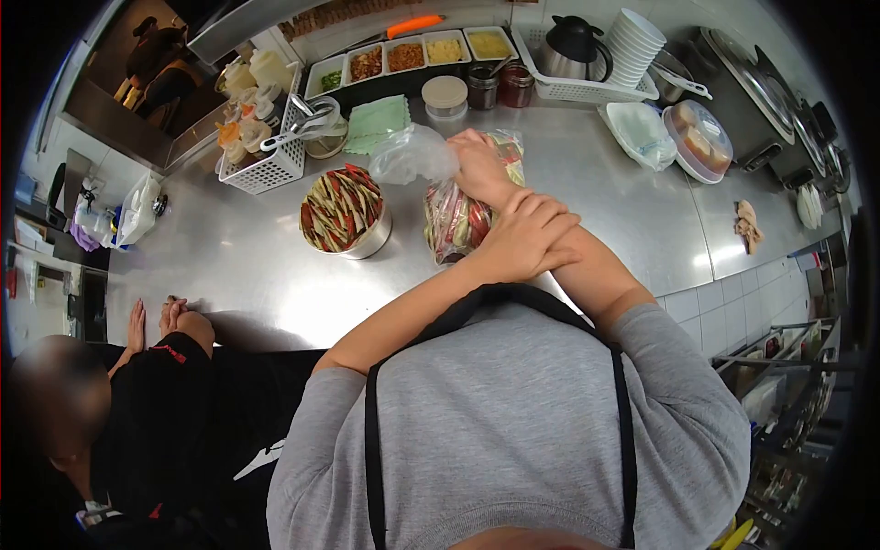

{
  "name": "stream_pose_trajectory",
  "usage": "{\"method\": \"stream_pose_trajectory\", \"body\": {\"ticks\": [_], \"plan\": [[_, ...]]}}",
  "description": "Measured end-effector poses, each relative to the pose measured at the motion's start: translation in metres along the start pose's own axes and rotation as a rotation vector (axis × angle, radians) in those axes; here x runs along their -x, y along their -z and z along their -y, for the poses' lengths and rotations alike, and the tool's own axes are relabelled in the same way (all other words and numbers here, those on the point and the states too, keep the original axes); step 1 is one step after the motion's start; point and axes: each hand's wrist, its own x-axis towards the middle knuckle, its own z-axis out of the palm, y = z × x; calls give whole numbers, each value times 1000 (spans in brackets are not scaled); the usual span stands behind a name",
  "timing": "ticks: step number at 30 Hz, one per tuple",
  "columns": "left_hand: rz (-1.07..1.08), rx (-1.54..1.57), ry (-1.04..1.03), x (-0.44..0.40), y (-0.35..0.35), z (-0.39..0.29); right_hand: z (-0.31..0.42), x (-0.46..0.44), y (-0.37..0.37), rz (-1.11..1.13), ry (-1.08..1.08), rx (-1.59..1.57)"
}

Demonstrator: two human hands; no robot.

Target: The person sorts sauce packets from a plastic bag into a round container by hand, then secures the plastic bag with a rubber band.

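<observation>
A clear plastic bag of red and pale sliced pieces [447,223] lies on the steel counter. My right hand [478,167] is closed on its gathered upper part, and the loose translucent end puffs out to the left. Across my right forearm rests my left hand [530,234], fingers somewhat apart and holding no object. Left of the bag stands a round white tub [374,240] filled with red, green and pale strips. A green cloth [378,122] lies behind the tub.
At the back are topping trays [405,58], a lidded round container [445,95] and dark jars [482,87]. A bottle basket [266,165] stands left; a domed container [698,139] sits right. A co-worker's hands [170,313] are at the counter's left edge.
</observation>
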Motion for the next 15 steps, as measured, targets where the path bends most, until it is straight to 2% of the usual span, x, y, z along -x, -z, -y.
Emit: {"method": "stream_pose_trajectory", "body": {"ticks": [3,5,6,7,9,10,14,15], "plan": [[10,-29,15,10,-15,14,0,1,3,19,-3,63],[-114,7,222,16,-5,20,1,2,3,40,-13,59],[-233,-55,223,15,3,20,1,1,5,58,-17,59],[-229,-58,224,18,10,22,2,1,6,77,-22,57],[-158,-399,232,25,22,23,-1,2,1,13,16,61],[-152,-419,184,26,24,24,-3,3,-2,-48,58,72],[-131,-418,199,24,23,24,-4,4,-2,-7,43,101],[-208,-73,372,22,22,22,-6,5,-3,-13,56,78]]}}
